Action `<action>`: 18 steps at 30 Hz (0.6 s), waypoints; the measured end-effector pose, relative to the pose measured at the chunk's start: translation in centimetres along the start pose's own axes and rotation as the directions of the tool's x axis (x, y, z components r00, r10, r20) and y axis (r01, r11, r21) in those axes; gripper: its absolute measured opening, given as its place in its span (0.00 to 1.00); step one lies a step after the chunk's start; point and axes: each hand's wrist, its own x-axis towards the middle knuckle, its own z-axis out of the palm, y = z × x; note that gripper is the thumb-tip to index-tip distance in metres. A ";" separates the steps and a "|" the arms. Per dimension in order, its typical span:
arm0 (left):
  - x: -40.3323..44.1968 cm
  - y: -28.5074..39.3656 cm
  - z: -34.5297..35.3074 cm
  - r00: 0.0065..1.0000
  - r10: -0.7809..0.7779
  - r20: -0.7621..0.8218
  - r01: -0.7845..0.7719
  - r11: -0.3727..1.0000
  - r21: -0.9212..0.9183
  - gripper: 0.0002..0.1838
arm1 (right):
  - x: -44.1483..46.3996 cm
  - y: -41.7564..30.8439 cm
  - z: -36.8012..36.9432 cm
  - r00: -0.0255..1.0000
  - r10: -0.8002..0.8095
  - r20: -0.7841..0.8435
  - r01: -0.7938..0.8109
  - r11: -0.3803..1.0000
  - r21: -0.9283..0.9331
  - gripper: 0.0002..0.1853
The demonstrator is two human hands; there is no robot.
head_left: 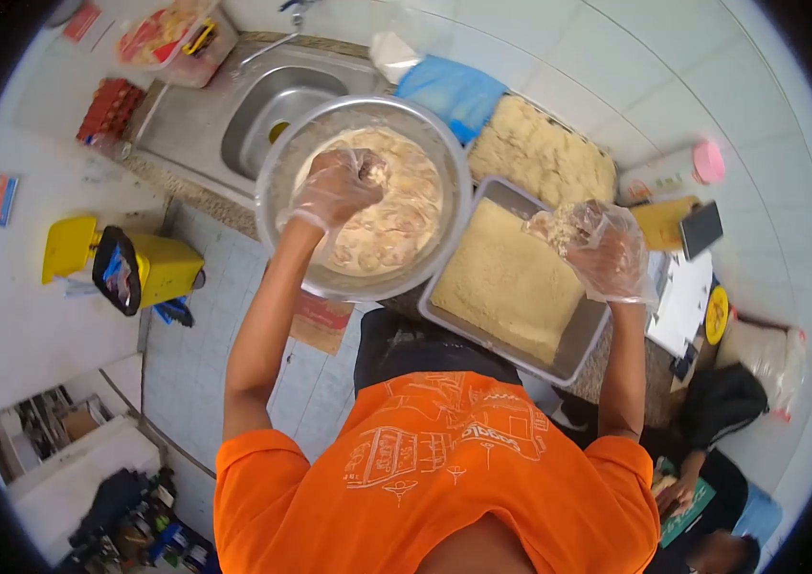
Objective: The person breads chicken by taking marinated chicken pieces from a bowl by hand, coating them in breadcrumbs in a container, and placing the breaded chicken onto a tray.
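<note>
A large metal bowl holds pale, wet batter with pieces that look like raw meat. My left hand, in a clear plastic glove, is over the bowl's left side with its fingers curled; what they hold, if anything, is hidden. To the right is a grey tray with a broad layer of fine beige crumbs. My right hand, also gloved, is above the tray's upper right corner. Its fingers reach left, caked with crumbs, and I see no separate piece in them.
Behind the grey tray lies another tray of coated pieces, beside a blue plastic bag. A sink and egg trays are left. A phone stands right. A yellow bin is on the floor; another person's hand shows lower right.
</note>
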 end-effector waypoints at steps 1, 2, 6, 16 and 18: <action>-0.8 2.6 -0.2 0.994 0.026 0.109 -0.027 1.000 0.007 0.19 | -1.2 0.5 -0.9 0.994 -0.113 -0.008 0.112 0.987 -0.111 0.21; -1.5 5.3 -0.3 0.974 0.056 0.221 -0.060 0.998 0.011 0.18 | -2.7 1.6 -1.2 0.991 -0.132 0.013 0.132 0.991 0.008 0.20; -1.6 9.0 7.3 0.796 0.462 0.391 -0.456 0.882 -0.114 0.17 | -6.0 4.6 -0.2 0.910 -0.049 0.412 0.022 0.997 0.071 0.20; 1.7 8.7 28.0 0.769 0.124 0.627 -0.323 0.922 0.213 0.19 | -15.6 14.0 17.6 0.741 0.591 0.319 -0.519 0.805 -0.287 0.21; -2.7 10.7 25.9 0.596 0.052 0.801 -0.399 0.885 0.240 0.20 | -23.2 14.6 23.3 0.728 0.535 0.428 -0.391 0.838 -0.381 0.25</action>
